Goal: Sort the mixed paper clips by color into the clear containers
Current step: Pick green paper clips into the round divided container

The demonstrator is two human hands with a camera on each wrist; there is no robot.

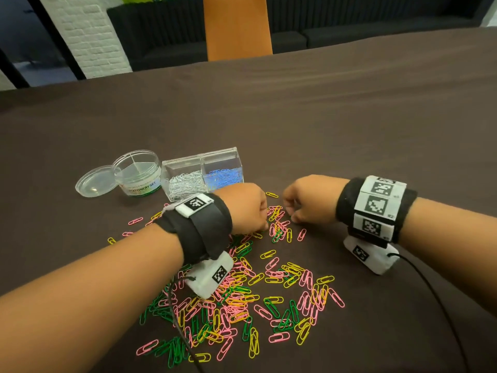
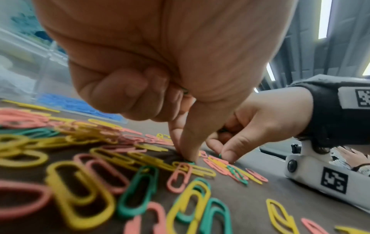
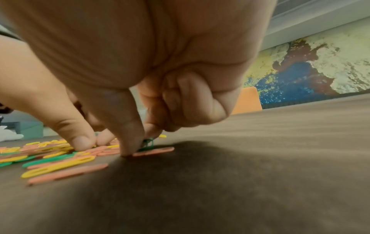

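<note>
- My left hand [image 1: 248,208] & right hand [image 1: 306,200] are both down at the far edge of the mixed clip pile [image 1: 242,292], fingertips nearly meeting.
- Left: thumb + index pinch a green clip [image 2: 190,162] flat on the surface [image 1: 349,130].
- Right: same grip on another green clip [image 3: 148,143], tilted up on edge.
- Clear containers [image 1: 204,173] lie beyond-left, so left hand is nearer imo.

Office lounge: long brown table [image 1: 322,109], orange chair [image 1: 236,25], dark sofas [image 1: 376,25].
</note>
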